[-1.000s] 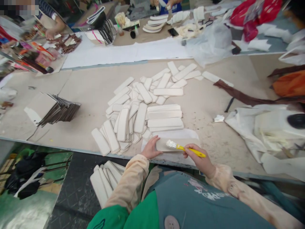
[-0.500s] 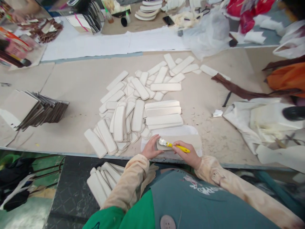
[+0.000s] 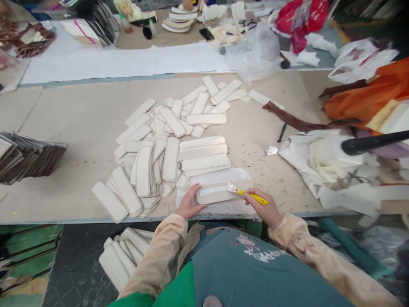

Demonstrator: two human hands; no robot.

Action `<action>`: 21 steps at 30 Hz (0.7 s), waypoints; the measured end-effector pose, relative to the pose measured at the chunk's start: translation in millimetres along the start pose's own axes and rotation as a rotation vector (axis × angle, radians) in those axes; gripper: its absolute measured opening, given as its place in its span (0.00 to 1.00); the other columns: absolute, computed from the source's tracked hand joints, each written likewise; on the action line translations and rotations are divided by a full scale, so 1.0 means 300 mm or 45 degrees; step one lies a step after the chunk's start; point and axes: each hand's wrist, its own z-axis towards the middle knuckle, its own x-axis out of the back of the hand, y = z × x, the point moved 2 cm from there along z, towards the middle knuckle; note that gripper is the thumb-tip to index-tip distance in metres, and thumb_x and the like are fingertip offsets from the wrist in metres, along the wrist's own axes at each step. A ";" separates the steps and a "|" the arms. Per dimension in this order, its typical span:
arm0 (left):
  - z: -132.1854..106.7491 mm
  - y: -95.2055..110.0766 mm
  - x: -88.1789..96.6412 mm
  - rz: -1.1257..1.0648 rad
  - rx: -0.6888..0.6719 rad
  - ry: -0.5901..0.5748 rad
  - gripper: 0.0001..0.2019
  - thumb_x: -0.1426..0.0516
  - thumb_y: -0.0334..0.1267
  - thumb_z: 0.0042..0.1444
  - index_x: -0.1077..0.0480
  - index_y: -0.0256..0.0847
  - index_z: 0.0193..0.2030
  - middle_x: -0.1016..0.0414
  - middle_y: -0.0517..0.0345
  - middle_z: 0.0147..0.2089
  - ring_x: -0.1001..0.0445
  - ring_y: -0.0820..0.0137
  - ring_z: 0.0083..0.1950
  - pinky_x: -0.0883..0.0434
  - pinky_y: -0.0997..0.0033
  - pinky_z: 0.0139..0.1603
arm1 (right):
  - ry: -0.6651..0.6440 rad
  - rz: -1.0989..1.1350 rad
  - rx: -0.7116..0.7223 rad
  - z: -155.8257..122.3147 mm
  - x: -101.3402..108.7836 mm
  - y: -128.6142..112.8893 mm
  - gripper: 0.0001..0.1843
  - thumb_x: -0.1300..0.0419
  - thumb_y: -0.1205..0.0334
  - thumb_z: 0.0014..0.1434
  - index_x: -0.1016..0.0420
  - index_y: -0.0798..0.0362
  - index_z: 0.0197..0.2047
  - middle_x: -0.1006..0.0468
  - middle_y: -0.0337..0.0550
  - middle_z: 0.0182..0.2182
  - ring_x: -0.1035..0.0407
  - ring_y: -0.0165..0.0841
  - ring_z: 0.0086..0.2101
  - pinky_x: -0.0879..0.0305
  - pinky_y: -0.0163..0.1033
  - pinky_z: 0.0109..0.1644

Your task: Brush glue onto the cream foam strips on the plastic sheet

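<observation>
A beige rounded strip (image 3: pixel 214 194) lies on a white sheet (image 3: pixel 223 175) at the table's near edge. My left hand (image 3: pixel 189 203) rests on the strip's left end, fingers flat and apart, pinning it down. My right hand (image 3: pixel 264 207) is closed round a yellow-handled brush (image 3: pixel 247 194), whose white bristles touch the strip right of its middle. A glossy wet streak runs along the strip. Just beyond, a big heap of the same white strips (image 3: pixel 159 149) spreads over the table, with a few laid neatly side by side (image 3: pixel 204 155).
A fanned stack of dark-edged boards (image 3: pixel 28 157) lies at the left. Crumpled white material (image 3: pixel 322 162), a black bar (image 3: pixel 373 143) and orange cloth (image 3: pixel 367 96) crowd the right. More strips (image 3: pixel 123 256) are piled below the table's edge. A cluttered bench (image 3: pixel 179 21) runs behind.
The view has shifted to the right and down. The brush moved left to the strip's left end, then back to the right along it. My left hand stayed on the strip's left end.
</observation>
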 end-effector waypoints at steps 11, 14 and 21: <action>0.003 0.010 0.000 0.009 0.007 0.002 0.38 0.36 0.46 0.43 0.44 0.38 0.60 0.42 0.42 0.62 0.44 0.56 0.64 0.44 0.50 0.64 | 0.318 -0.115 -0.033 -0.043 0.168 0.057 0.12 0.43 0.51 0.55 0.29 0.51 0.35 0.24 0.39 0.25 0.28 0.32 0.26 0.32 0.36 0.32; 0.002 0.010 0.003 0.011 0.012 -0.008 0.39 0.36 0.47 0.42 0.43 0.38 0.60 0.42 0.42 0.62 0.44 0.56 0.64 0.44 0.51 0.64 | 0.217 -0.047 0.018 -0.050 0.109 0.005 0.10 0.43 0.53 0.56 0.29 0.51 0.35 0.24 0.39 0.25 0.28 0.32 0.26 0.32 0.36 0.34; -0.001 -0.003 0.003 0.040 -0.016 -0.012 0.41 0.35 0.48 0.41 0.44 0.38 0.60 0.43 0.41 0.62 0.44 0.56 0.64 0.43 0.52 0.64 | -0.306 0.167 0.142 -0.009 -0.157 -0.126 0.09 0.46 0.57 0.59 0.29 0.52 0.36 0.24 0.38 0.26 0.29 0.30 0.27 0.34 0.34 0.34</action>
